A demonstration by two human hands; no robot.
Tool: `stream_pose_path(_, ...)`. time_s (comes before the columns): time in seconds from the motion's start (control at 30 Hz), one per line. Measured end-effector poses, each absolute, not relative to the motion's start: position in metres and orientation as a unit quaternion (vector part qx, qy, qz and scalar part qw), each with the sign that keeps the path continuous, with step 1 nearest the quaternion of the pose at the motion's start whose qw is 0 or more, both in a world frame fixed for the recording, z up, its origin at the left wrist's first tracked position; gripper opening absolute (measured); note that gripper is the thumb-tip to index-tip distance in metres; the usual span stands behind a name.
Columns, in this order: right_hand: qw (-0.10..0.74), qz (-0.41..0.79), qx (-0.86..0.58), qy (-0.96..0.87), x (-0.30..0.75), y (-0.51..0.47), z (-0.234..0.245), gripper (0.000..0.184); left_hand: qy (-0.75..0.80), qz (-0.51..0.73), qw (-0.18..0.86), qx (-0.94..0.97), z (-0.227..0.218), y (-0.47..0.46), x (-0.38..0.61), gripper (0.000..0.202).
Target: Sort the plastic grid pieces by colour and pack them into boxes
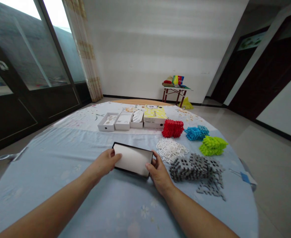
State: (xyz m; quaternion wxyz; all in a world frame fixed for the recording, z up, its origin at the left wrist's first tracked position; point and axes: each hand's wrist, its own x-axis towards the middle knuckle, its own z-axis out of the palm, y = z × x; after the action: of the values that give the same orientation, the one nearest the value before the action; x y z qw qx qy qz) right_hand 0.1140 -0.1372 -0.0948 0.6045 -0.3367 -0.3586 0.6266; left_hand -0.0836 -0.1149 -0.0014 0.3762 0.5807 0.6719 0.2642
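Observation:
Between my hands is a shallow rectangular box (133,159) with a black rim and a white inside, tilted toward me over the blue cloth. My left hand (107,161) grips its left end, thumb over the rim onto the white surface. On the right end, my right hand (160,173) has its thumb on the front and its fingers behind the edge. A pile of white plastic link pieces (171,150) lies just beyond my right hand. To the right of that hand are stacked grey interlocking pieces (195,167), some loose at the near side.
Three small white open boxes (122,121) stand in a row farther back, beside a yellow printed box (155,114). Red pieces (172,128), blue pieces (197,133) and lime-green pieces (213,145) sit along the right. The round table's cloth (68,158) shows some wrinkles.

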Motion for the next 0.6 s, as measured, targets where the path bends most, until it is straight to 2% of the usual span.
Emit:
stream_pose_path(0.23, 0.605, 0.634, -0.321, -0.359, 0.113, -0.136, -0.097, 0.074, 0.701, 0.322, 0.291, 0.566, 0.005, -0.113, -0.110, 0.047)
stream_pose_path(0.37, 0.607, 0.623, -0.335, -0.362, 0.113, -0.137, -0.095, 0.074, 0.687, 0.336, 0.360, 0.534, 0.017, -0.124, -0.106, 0.052)
stream_pose_path(0.47, 0.604, 0.618, -0.344, -0.366, 0.112, -0.138, -0.093, 0.073, 0.652, 0.332, 0.424, 0.533, 0.022, -0.132, -0.103, 0.045)
stream_pose_path(0.6, 0.596, 0.621, -0.348, -0.372, 0.112, -0.139, -0.091, 0.073, 0.596, 0.326, 0.444, 0.584, 0.029, -0.137, -0.112, 0.041)
